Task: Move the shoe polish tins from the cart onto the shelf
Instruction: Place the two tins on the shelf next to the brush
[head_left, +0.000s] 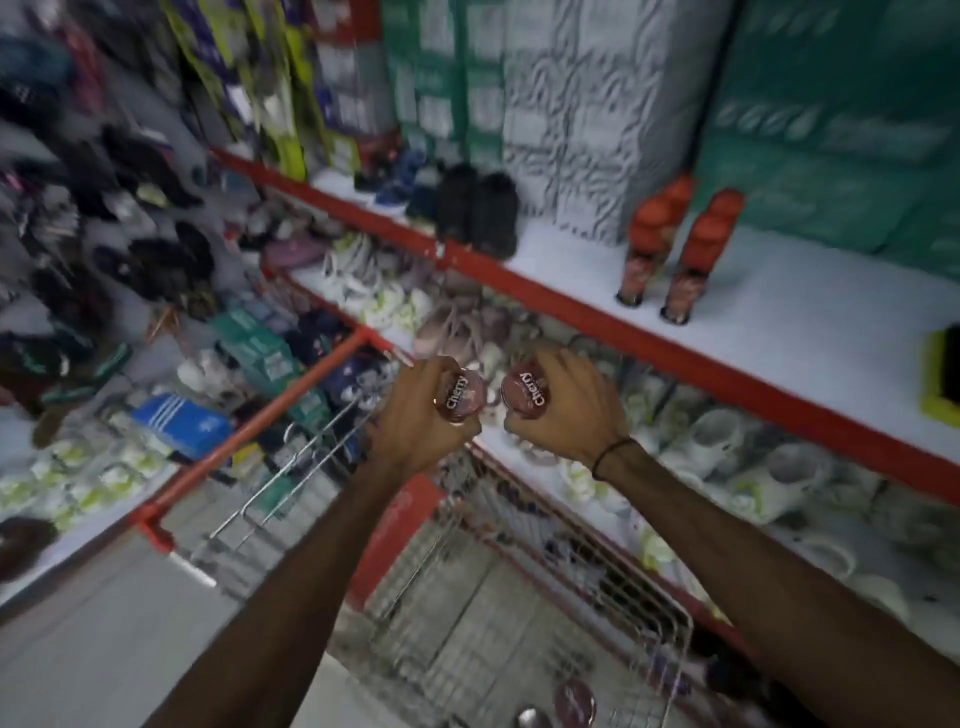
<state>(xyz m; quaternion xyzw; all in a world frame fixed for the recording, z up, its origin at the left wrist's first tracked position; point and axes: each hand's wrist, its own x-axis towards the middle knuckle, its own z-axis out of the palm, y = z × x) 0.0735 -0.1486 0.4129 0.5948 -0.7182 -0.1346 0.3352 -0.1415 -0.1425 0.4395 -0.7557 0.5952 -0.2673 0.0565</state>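
Closed grips: left hand (410, 415) wraps one tin (460, 397), right hand (563, 410) another tin (527, 391), lids facing, held above cart (519, 597), below shelf (779, 291) edge.

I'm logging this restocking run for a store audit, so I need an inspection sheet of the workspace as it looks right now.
Surface: white shelf with red edge, bare patch at the front.
Job's things: one Cherry tin in the left hand, another tin in the right; at least two more tins lie in the wire cart.
Clutter: two red-capped bottles upright on the shelf, black shoes, stacked boxes behind, a yellow item at the right edge.
Grippers: left hand and right hand each closed on a tin, held over the cart.
Cables: nothing seen.
Surroundings: lower shelves of pale shoes; picture blurred.
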